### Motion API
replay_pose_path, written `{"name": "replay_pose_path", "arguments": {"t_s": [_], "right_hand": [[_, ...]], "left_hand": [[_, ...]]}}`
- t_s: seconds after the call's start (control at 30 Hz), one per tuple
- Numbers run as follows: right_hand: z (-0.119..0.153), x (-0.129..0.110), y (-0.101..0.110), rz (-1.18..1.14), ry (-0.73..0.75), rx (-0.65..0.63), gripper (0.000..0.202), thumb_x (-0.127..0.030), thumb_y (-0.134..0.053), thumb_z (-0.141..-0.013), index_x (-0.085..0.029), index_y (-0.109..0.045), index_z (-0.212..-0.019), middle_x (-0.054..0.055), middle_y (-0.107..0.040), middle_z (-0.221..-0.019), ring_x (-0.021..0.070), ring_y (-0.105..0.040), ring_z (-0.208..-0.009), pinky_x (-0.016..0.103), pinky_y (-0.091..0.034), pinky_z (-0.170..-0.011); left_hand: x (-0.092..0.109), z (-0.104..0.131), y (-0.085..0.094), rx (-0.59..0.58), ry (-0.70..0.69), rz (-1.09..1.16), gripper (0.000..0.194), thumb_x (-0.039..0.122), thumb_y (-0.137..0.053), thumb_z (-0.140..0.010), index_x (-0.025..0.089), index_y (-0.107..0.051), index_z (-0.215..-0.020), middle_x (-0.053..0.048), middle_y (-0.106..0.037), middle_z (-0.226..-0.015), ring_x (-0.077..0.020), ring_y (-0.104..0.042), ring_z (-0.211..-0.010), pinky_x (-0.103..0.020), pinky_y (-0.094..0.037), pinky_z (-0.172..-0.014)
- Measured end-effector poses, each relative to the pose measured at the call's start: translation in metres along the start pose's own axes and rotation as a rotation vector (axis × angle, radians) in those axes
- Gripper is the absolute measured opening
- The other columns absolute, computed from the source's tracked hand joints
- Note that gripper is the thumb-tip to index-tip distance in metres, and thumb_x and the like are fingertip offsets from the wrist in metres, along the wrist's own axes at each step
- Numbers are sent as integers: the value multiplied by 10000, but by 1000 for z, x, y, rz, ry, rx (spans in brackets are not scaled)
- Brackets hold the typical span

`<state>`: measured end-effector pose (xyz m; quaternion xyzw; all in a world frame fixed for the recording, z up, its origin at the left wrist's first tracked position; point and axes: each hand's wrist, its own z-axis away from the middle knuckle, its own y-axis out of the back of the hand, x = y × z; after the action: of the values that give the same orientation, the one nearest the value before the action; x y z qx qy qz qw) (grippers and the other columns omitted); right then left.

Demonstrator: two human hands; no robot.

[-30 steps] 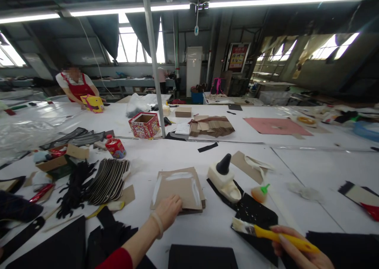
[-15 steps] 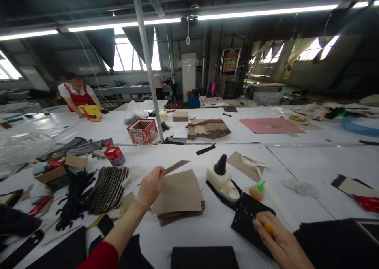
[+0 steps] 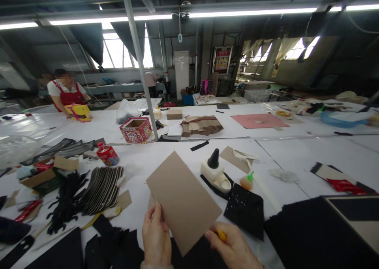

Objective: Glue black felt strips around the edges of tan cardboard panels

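My left hand (image 3: 156,235) grips a plain grey-brown cardboard sheet (image 3: 183,202) by its left edge, thumb on the face, and the sheet is tilted up above the table. In my right hand (image 3: 232,245) is a tool with a yellow handle (image 3: 221,235); its working end is hidden. The right fingertips are at the sheet's lower right edge, and I cannot tell whether they press on it. The sheet hides most of the cardboard stack (image 3: 151,201) behind it. Below it lies a black piece (image 3: 204,253), partly covered.
A white dispenser with a black cone (image 3: 215,170) stands beyond the right hand, near a black white-specked piece (image 3: 245,211) and a green-tipped bottle (image 3: 247,181). Dark strips (image 3: 102,190) fan out at left. A black stack (image 3: 310,233) lies right. A co-worker (image 3: 67,91) stands far left.
My left hand has brought the cardboard sheet from above the stack toward me and turned its face up. My right hand has moved left from the specked black piece to the sheet. The view has shifted slightly.
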<state>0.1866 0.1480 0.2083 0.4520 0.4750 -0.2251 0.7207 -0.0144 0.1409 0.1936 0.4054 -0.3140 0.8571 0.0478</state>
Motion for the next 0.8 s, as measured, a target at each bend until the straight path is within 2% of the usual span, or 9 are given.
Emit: {"name": "replay_pose_path", "arguments": {"t_s": [0.1,0.2,0.27,0.4,0.47,0.53,0.6,0.7,0.8], "right_hand": [[19,3,-1,-115,-11,17,446,-525,-436,-863,-159,-612,-679,10,-539,-636,167,-492,-639,254,-356,-595],[34,8,-3,-184,-47,-16,371,-490,-507,-843,-162,-679,-861,30,-602,-725,183,-530,-686,253,-387,-618],[40,11,-7,-170,-46,-2,344,-475,-527,-839,-164,-673,-847,26,-592,-730,176,-519,-677,248,-382,-609],[46,12,-9,-62,-16,146,417,-491,-445,-889,-173,-515,-629,-23,-425,-597,139,-404,-590,243,-312,-550],[48,10,0,-39,-1,174,419,-496,-413,-904,-186,-442,-623,-37,-359,-589,131,-359,-574,244,-287,-534],[52,9,16,-34,26,143,414,-493,-408,-909,-192,-408,-624,-37,-357,-601,131,-354,-579,246,-288,-539],[56,13,32,-34,20,65,417,-493,-417,-908,-192,-406,-619,-33,-380,-602,131,-362,-580,247,-295,-543],[64,32,47,-66,-62,-55,405,-502,-441,-896,-191,-421,-637,-32,-408,-598,128,-369,-575,239,-297,-532],[76,62,42,-164,-155,-154,393,-527,-474,-860,-194,-415,-659,-43,-393,-582,115,-340,-549,224,-271,-501]], "left_hand": [[-14,15,9,70,135,63,112,132,-475,-886,200,-529,-815,17,-672,-750,-78,-644,-709,-203,-519,-691],[-21,23,14,70,175,74,130,131,-462,-898,199,-539,-819,26,-672,-748,-69,-643,-725,-193,-517,-710],[-26,29,15,46,193,74,130,136,-462,-900,197,-548,-824,25,-669,-748,-67,-642,-723,-187,-518,-702],[-28,43,12,-14,220,77,125,114,-471,-888,202,-541,-835,20,-674,-803,-57,-648,-733,-172,-520,-700],[-24,47,14,-62,222,54,119,108,-487,-876,218,-530,-872,16,-681,-855,-64,-658,-762,-181,-525,-708],[-17,48,22,-123,189,-13,122,137,-534,-852,233,-521,-926,7,-687,-892,-92,-669,-779,-212,-536,-702],[-9,47,37,-185,139,-144,176,221,-639,-791,216,-526,-924,-17,-695,-889,-138,-679,-771,-261,-553,-703],[-4,48,72,-251,117,-422,356,398,-775,-634,167,-553,-790,-46,-696,-787,-200,-686,-736,-314,-565,-706],[-13,55,116,-187,140,-582,490,504,-805,-529,159,-605,-813,-31,-678,-678,-194,-665,-605,-301,-556,-605]]}}
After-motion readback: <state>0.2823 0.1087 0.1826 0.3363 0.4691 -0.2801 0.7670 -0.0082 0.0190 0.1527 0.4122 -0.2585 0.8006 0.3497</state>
